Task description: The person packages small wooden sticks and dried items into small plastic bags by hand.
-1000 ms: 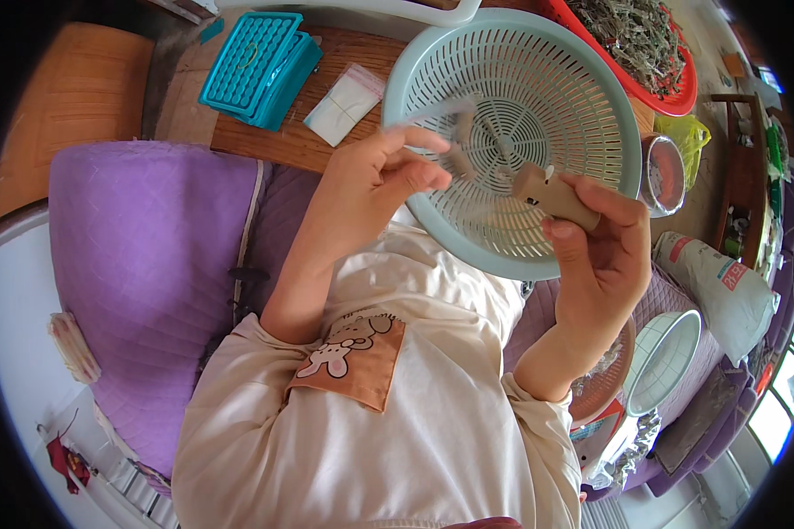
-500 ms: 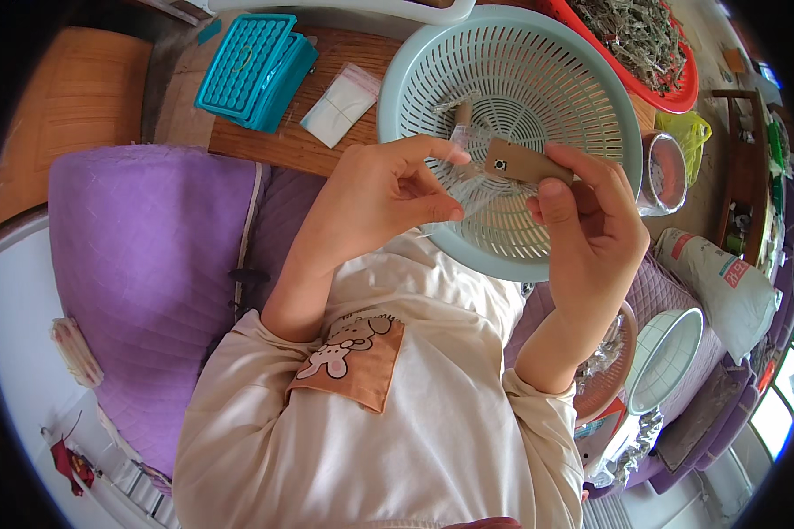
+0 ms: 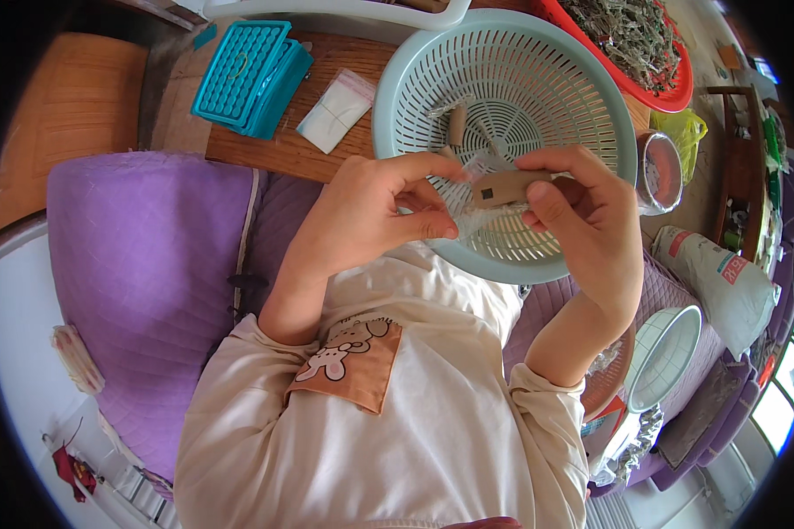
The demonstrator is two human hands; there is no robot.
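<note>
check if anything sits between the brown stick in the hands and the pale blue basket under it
Nothing visible does. The brown stick and its clear wrapper, held by the left hand and right hand, hang directly over the open pale blue basket.

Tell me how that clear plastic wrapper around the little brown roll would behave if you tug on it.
The clear wrapper looks thin and crinkled, so it is probably floppy and very light. Its glossy film may be slippery between the left hand and right hand. The brown roll inside seems stiffer and could slide out.
</note>
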